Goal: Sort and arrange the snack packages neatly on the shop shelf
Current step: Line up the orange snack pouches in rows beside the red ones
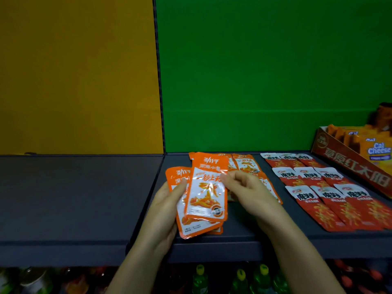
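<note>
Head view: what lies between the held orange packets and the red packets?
In the head view: the right hand, flat orange packets under it, then a bare shelf strip.

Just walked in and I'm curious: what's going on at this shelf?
A person is tidying snacks. The left hand holds a stack of orange packets above the shelf, and the right hand seems to pinch the top packet by its right edge. A few loose packets lie flat further back. To the right, red packets already lie in neat rows, beside a brown box of Cal Cheese packs.
</note>
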The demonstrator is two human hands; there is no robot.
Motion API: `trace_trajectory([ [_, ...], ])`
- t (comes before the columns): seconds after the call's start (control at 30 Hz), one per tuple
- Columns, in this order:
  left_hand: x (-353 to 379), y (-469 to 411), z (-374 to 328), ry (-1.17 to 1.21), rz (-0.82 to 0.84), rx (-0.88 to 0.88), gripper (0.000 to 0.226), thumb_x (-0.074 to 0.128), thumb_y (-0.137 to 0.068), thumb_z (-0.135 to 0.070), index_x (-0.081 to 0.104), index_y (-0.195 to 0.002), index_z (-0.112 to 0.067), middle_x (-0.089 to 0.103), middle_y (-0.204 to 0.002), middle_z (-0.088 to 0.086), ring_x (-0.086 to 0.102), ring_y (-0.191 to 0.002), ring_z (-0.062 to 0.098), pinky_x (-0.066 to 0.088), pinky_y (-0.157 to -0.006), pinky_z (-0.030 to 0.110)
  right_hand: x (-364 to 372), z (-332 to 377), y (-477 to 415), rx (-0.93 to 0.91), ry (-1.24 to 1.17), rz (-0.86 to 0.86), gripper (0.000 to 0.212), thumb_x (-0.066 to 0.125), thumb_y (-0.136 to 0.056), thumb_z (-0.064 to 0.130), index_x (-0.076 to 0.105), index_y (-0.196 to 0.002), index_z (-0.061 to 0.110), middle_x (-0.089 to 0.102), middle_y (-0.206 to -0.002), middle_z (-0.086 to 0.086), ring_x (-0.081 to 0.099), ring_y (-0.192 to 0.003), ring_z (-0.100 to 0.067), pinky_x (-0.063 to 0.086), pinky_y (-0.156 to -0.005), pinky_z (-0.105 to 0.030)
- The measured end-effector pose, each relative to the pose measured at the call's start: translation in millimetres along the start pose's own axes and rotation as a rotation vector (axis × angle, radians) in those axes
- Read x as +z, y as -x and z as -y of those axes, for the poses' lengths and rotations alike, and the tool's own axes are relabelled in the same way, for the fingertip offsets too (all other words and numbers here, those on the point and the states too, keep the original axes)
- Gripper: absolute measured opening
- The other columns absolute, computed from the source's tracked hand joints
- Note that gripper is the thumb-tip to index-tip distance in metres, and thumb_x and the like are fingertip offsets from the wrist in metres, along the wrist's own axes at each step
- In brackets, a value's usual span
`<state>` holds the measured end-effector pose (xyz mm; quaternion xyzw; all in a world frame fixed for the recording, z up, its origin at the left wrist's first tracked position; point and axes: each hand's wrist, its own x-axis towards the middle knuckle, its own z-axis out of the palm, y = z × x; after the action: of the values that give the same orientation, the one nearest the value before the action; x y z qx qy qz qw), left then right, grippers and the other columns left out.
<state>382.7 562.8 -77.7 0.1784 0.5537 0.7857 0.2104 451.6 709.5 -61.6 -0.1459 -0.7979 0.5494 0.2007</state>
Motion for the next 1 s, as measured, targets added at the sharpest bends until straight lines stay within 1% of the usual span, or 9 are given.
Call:
trace_trajectory([
  [0.1,-8.3,-4.2,-3.9,0.012,-0.049,0.017,0.015,0.052,-0.091,-0.025,0.062,-0.096,-0.016,0.076,-0.079,0.007,0.072,-0.066,0.020,0.059,-0.064,0.039,-28.2,-0.9,3.8,0.050,-0.031,-0.030,0.025,0.052,-0.094,0.027,0.060,-0.077,0.011,0.071,-0.072,0.001,0.062,-0.064,-0.006,0.049,-0.066,-0.019],
  [0.17,-16.5,-6.4,-7.4,0.014,-0.080,0.021,0.012,0.052,-0.091,-0.024,0.060,-0.094,-0.016,0.075,-0.070,0.004,0.071,-0.060,0.017,0.060,-0.056,0.034,-43.0,-6.2,4.6,0.109,0.039,-0.008,0.026,0.052,-0.093,0.029,0.062,-0.081,0.008,0.072,-0.092,-0.016,0.065,-0.081,-0.022,0.052,-0.086,-0.037],
  [0.23,-21.6,-8.8,-8.9,0.013,-0.093,0.025,0.010,0.052,-0.092,-0.023,0.059,-0.089,-0.017,0.073,-0.063,0.002,0.070,-0.054,0.015,0.058,-0.049,0.029,-46.9,-11.3,7.1,0.175,0.124,0.031,0.026,0.053,-0.093,0.029,0.065,-0.084,0.009,0.073,-0.096,-0.011,0.068,-0.093,-0.024,0.048,-0.096,-0.042],
  [0.37,-22.3,-11.9,-7.2,0.010,-0.075,0.038,0.010,0.051,-0.092,-0.023,0.058,-0.088,-0.017,0.072,-0.061,0.000,0.069,-0.052,0.014,0.056,-0.044,0.027,-38.2,-24.7,7.2,0.223,0.332,-0.001,0.033,0.055,-0.091,0.040,0.064,-0.074,0.013,0.074,-0.089,-0.006,0.068,-0.089,-0.022,0.051,-0.091,-0.045],
  [0.53,-18.5,-13.6,-2.2,-0.022,-0.058,0.036,0.013,0.051,-0.092,-0.026,0.059,-0.097,-0.017,0.074,-0.068,0.001,0.071,-0.057,0.017,0.058,-0.050,0.030,-35.8,-26.2,6.5,0.213,0.541,-0.086,0.036,0.051,-0.089,0.046,0.060,-0.079,0.013,0.070,-0.089,-0.004,0.064,-0.086,-0.019,0.049,-0.076,-0.036],
  [0.7,-7.5,-10.9,1.6,-0.037,-0.055,0.032,0.014,0.049,-0.093,-0.025,0.060,-0.097,-0.017,0.074,-0.067,0.001,0.070,-0.056,0.017,0.056,-0.046,0.027,-33.7,-31.1,7.2,0.182,0.720,-0.162,0.037,0.045,-0.090,0.052,0.049,-0.069,0.022,0.062,-0.076,0.005,0.059,-0.077,-0.014,0.045,-0.068,-0.032],
  [0.8,4.8,-8.8,7.6,-0.047,-0.027,0.054,0.017,0.049,-0.093,-0.026,0.061,-0.103,-0.017,0.075,-0.078,0.005,0.072,-0.066,0.021,0.059,-0.056,0.032,-37.1,-22.3,14.9,0.084,0.630,-0.211,0.044,0.039,-0.092,0.055,0.058,-0.075,0.020,0.060,-0.072,0.006,0.055,-0.072,-0.009,0.040,-0.062,-0.028],
  [0.93,32.4,-4.5,17.3,-0.060,0.056,0.036,0.023,0.049,-0.094,-0.027,0.058,-0.114,-0.019,0.076,-0.088,0.004,0.073,-0.074,0.020,0.059,-0.058,0.028,-37.9,-9.3,30.8,0.015,0.445,-0.182,0.056,0.034,-0.089,0.060,0.068,-0.088,0.016,0.069,-0.088,-0.001,0.061,-0.084,-0.011,0.047,-0.077,-0.029],
  [1.0,45.3,-5.5,23.4,-0.062,0.079,0.014,0.039,0.053,-0.092,-0.034,0.049,-0.129,-0.021,0.072,-0.105,0.005,0.072,-0.088,0.022,0.060,-0.069,0.032,-35.3,-6.8,37.1,-0.006,0.345,-0.123,0.065,0.034,-0.084,0.066,0.067,-0.090,0.011,0.070,-0.091,-0.006,0.065,-0.088,-0.019,0.049,-0.085,-0.036],
])
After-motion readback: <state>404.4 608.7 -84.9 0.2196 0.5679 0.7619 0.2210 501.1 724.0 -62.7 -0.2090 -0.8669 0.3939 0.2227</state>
